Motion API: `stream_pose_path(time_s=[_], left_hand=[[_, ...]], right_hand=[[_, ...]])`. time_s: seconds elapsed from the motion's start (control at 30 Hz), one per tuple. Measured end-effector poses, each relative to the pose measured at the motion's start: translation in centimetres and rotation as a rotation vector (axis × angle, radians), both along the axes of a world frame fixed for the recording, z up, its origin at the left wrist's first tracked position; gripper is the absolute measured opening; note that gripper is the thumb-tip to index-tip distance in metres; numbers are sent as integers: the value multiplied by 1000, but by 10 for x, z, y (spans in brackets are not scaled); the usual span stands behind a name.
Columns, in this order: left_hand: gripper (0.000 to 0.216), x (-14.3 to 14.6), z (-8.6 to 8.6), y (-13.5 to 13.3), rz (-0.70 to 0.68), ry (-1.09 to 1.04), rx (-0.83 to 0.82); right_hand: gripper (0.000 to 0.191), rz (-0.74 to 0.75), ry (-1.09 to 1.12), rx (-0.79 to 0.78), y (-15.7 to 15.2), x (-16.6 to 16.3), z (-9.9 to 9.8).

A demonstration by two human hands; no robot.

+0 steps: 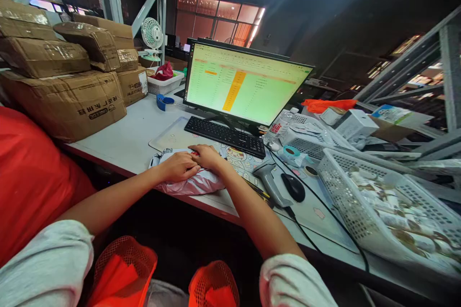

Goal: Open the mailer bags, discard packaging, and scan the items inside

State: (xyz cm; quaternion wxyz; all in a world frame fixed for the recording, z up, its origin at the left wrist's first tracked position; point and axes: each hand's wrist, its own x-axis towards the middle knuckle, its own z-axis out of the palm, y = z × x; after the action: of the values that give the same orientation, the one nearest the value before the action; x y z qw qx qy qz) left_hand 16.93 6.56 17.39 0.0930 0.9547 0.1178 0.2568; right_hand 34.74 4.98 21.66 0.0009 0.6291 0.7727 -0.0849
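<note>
A soft parcel in a white plastic mailing bag (205, 183) lies at the front edge of the desk, its surface wrinkled. Across its top rests my left hand (178, 165), fingers extended and laid over the plastic. My right hand (208, 157) lies on the same parcel from the other side, fingers pointing left and meeting the left hand. Both hands press on the bag from above rather than wrapping round it. Just beyond them is a black keyboard (225, 135) on a cartoon desk mat (169, 134). A grey barcode scanner (272, 184) sits right of my right forearm.
A lit monitor (241, 84) stands behind the keyboard. Right of the scanner are a black mouse (293, 187), tape rolls (291, 152) and a white basket (345, 206) of small rolled items. Cardboard boxes (68, 105) are stacked left, near a blue tape dispenser (165, 101) and red bag (36, 182).
</note>
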Motion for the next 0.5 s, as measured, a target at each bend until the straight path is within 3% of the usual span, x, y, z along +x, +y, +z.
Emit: stream_pose_path(time_s=[0.13, 0.27, 0.37, 0.5], left_hand=[[45, -21, 0, -19, 143, 71, 33], [38, -58, -17, -87, 212, 37, -130], [36, -74, -51, -132, 354, -126, -546], [49, -69, -98, -138, 592, -498, -1217]], right_hand=[[54, -65, -70, -16, 9, -5, -7], [62, -142, -119, -21, 12, -2, -8], [70, -202, -125, -32, 15, -4, -10], [70, -220, -110, -4, 7, -15, -7]])
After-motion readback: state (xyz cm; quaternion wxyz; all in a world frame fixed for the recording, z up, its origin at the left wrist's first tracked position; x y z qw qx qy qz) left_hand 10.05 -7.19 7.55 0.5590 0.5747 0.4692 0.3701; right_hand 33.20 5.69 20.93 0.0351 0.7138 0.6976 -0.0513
